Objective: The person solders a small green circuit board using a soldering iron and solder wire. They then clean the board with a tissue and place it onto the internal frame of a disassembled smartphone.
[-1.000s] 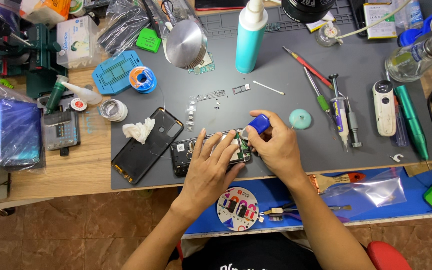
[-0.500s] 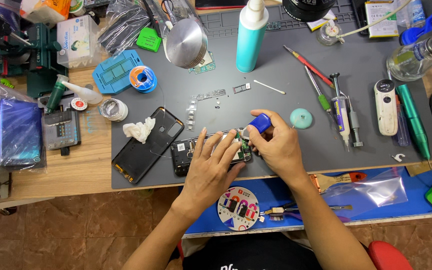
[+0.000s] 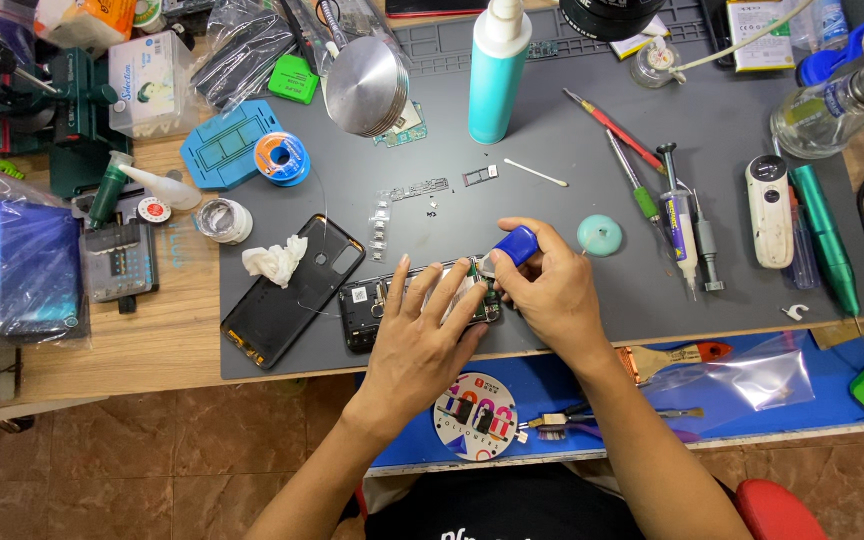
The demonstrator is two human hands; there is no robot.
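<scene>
Grey work mat [image 3: 552, 200] is covering most of the wooden table [image 3: 112, 350], w/ clutter crowding in on all sides. At the back, a teal spray bottle [image 3: 497, 70] is standing upright beside a round metal disc [image 3: 367, 85]. On the left side of the mat a black phone back cover [image 3: 292, 295] is lying flat w/ a crumpled white tissue [image 3: 274, 260] resting on it. To the right, 2 screwdrivers [image 3: 624, 150], a syringe [image 3: 680, 215] and a white oblong device [image 3: 769, 210] are lying well apart from the hands; a small teal round cap [image 3: 599, 235] is sitting just beside the right hand. Nothing is blocking the hands' working spot.

Opened phone [image 3: 392, 300] is lying at the mat's front edge, its right end mostly hidden under both hands. Left hand [image 3: 422, 345] is resting on it w/ fingers [image 3: 442, 295] spread flat and open, pressing the phone down, gripping nothing. Right hand [image 3: 547, 295] is curling its fingers closed around a small blue tool [image 3: 514, 245], thumb and forefinger pinching it, w/ the tip angling down toward the phone's exposed board; the contact point is too small to tell.
</scene>
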